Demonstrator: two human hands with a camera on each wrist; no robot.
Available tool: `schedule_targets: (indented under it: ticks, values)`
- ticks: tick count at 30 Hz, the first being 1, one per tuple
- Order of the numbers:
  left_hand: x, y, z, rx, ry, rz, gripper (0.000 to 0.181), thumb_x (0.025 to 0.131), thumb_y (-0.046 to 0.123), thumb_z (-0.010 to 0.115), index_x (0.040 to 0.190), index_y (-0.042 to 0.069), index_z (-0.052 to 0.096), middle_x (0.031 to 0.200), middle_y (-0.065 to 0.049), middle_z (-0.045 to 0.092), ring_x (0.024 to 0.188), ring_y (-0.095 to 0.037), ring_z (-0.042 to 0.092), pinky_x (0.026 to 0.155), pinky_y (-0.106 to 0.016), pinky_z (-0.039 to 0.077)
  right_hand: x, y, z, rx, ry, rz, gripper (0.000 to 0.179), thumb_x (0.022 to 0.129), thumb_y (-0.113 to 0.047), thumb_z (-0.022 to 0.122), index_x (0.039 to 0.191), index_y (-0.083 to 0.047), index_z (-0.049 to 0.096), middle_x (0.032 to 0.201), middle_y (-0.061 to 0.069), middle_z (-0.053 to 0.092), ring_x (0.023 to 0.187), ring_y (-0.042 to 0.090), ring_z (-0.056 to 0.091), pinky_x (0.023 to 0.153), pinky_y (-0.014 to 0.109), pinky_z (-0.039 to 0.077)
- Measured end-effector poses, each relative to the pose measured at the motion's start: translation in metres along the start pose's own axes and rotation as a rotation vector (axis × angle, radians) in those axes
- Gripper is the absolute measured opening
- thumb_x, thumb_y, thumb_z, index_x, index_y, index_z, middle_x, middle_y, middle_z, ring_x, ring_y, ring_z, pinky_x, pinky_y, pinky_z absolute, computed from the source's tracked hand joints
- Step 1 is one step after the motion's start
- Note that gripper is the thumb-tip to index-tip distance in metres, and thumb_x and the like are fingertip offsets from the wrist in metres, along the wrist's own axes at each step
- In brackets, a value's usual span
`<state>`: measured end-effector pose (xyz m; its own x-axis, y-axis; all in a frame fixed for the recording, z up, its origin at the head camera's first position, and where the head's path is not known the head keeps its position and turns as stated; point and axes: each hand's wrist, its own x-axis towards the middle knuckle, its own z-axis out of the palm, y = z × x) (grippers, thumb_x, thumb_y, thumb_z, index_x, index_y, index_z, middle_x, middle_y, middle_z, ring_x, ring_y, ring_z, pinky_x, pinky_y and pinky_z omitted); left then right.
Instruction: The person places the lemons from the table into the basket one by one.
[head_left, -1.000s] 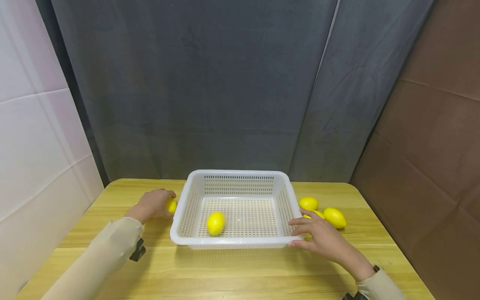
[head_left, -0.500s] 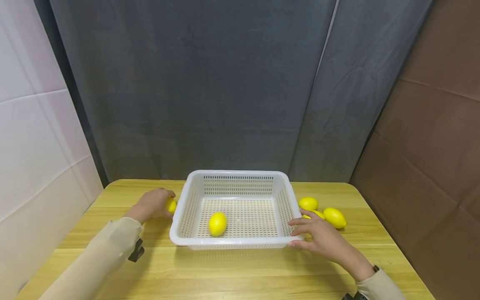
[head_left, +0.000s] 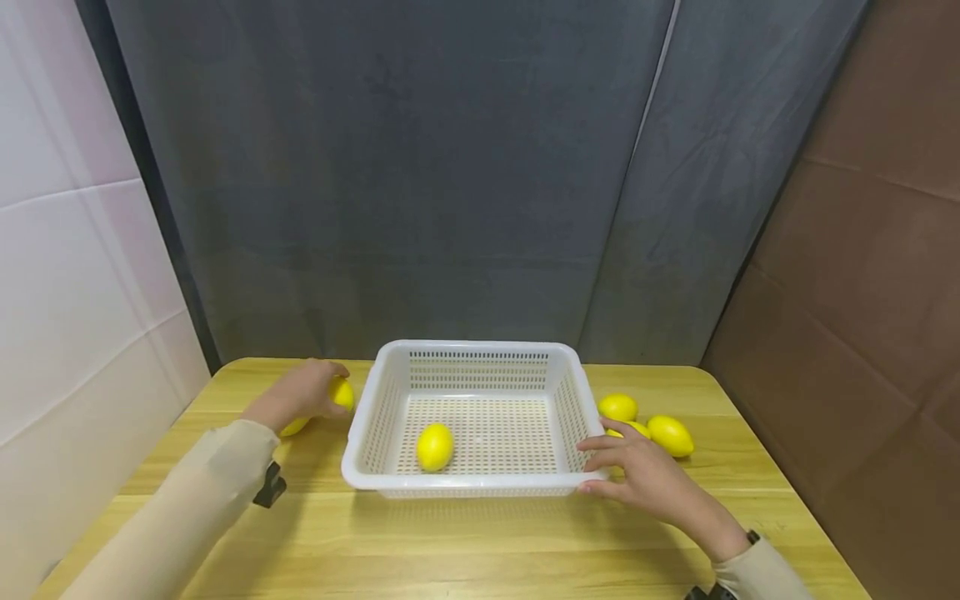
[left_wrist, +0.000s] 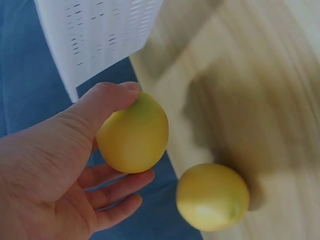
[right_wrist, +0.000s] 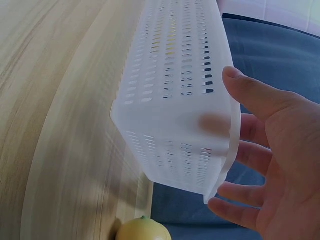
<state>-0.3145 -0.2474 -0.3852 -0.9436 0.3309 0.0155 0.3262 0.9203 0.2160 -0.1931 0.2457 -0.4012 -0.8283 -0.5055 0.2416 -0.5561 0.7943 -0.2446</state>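
Near table: bare pale wood [head_left: 480, 550], stiff and level, looks a bit slick for round fruit.
Right hand: at the basket's near right corner [head_left: 648, 479], thumb outside, fingers over the rim; light grip.
Basket: white slotted plastic, mid-table, near rim facing the person [head_left: 480, 482]. Probably light, walls thin with some flex; would skid if bumped. Best hold is the rolled rim, at corners or short sides, not the slotted panels.
Basket lemon: on the basket floor [head_left: 435, 447], left of centre, near the front wall. Likely free to roll.
Right lemons: three outside the right wall; outer one [head_left: 671, 436], one partly behind the fingers [head_left: 640, 428], far one [head_left: 617, 407]. Pick the outer one round its middle.
Spare lemon: on the table beside the left wrist [head_left: 294, 427], mostly hidden from the head.
Left hand: thumb and fingers pinching a lemon [head_left: 303, 392].
Held lemon: just left of the basket [head_left: 342, 393], apparently lifted (its shadow looks detached in the left wrist view). Likely light, firm, smooth, not fragile; grip across the widest part, since tapered ends would squirt out.
Curtain: dark grey backdrop [head_left: 420, 183] behind the table.
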Motion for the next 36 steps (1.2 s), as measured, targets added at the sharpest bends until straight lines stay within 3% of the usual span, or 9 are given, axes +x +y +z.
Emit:
schedule_targets:
  ticks: [9, 19, 36]
  values:
    - [0.005, 0.0, -0.019, 0.017, 0.052, 0.006, 0.062, 0.073, 0.029, 0.085, 0.121, -0.006, 0.064, 0.115, -0.026, 0.069, 0.09, -0.035, 0.065, 0.089, -0.055, 0.055, 0.0, -0.001, -0.001, 0.017, -0.007, -0.001, 0.026, 0.081, -0.042, 0.078, 0.092, -0.019, 0.079, 0.122, -0.002, 0.072, 0.133, 0.044, 0.05, 0.104, 0.063, 0.044]
    - [0.008, 0.006, -0.037, -0.031, 0.06, -0.029, 0.06, 0.074, 0.029, 0.085, 0.12, -0.003, 0.065, 0.11, -0.02, 0.07, 0.083, -0.027, 0.061, 0.085, -0.049, 0.058, 0.001, -0.002, -0.003, 0.022, -0.009, -0.002, 0.025, 0.08, -0.041, 0.079, 0.092, -0.018, 0.079, 0.121, -0.002, 0.072, 0.132, 0.044, 0.051, 0.104, 0.063, 0.044]
    - [0.01, 0.024, -0.048, -0.085, 0.075, -0.045, 0.065, 0.077, 0.03, 0.084, 0.13, 0.0, 0.06, 0.12, -0.021, 0.068, 0.09, -0.028, 0.063, 0.09, -0.05, 0.058, 0.001, 0.0, 0.001, 0.004, 0.006, -0.005, 0.026, 0.08, -0.042, 0.078, 0.092, -0.019, 0.079, 0.122, -0.003, 0.072, 0.133, 0.043, 0.051, 0.104, 0.062, 0.045]
